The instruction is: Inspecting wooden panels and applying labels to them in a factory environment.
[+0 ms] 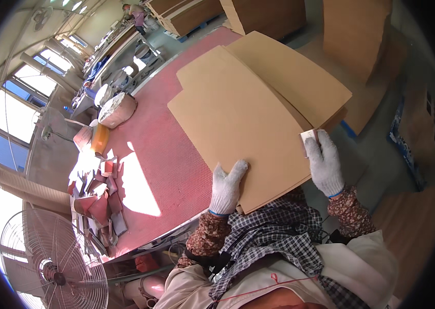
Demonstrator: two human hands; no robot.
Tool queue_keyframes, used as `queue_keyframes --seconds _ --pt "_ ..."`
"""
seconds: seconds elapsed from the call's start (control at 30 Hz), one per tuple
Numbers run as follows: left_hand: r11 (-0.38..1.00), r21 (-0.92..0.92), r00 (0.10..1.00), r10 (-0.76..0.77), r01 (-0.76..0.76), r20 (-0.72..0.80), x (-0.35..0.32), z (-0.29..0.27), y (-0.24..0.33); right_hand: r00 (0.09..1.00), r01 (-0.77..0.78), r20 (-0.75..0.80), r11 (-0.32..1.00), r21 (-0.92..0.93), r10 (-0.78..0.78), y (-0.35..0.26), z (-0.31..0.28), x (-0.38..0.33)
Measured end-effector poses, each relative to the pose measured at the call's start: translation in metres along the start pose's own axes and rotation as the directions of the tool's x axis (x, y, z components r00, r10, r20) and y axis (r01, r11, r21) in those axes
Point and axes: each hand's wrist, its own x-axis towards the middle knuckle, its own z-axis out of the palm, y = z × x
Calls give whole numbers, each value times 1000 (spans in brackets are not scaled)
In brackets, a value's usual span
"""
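Note:
Both my hands wear white knitted gloves with blue cuffs. My left hand (226, 188) is at the near left edge of a tan fibreboard panel (243, 118), its thumb lying over the top face and its other fingers at the edge. At the panel's right edge, my right hand (325, 167) grips a small block (308, 136) with a pale printed face; I cannot make out exactly what kind of block it is. Another tan panel (292, 77) lies partly under the first, turned at an angle. The near end of the panels reaches over my checked apron (279, 221).
A red textured tabletop (171, 165) carries the panels. On its left lie several sanding blocks and scraps (99, 201), a yellow object (100, 138) and a white round bundle (118, 109). A caged fan (55, 262) stands lower left. Board stacks (269, 18) rise behind; a person (136, 15) is far off.

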Motion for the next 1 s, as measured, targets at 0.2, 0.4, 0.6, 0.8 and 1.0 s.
queue_keyframes --seconds 0.2,0.4,0.6,0.8,1.0 --pt "958 277 987 32 -74 155 60 42 26 959 235 -134 965 -115 -250 -14 -40 76" --pt "494 853 977 -25 -172 212 93 47 25 991 -22 -111 754 -656 -68 101 -110 156" --pt "456 888 928 350 -52 -126 69 -62 -29 959 62 -220 891 -451 -178 129 -93 161" --pt "687 703 881 201 186 -429 10 -134 -46 823 96 -490 920 -381 -289 96 -64 108" --pt "836 454 950 -238 307 -204 -23 -149 -60 979 -131 165 991 32 124 66 9 2"
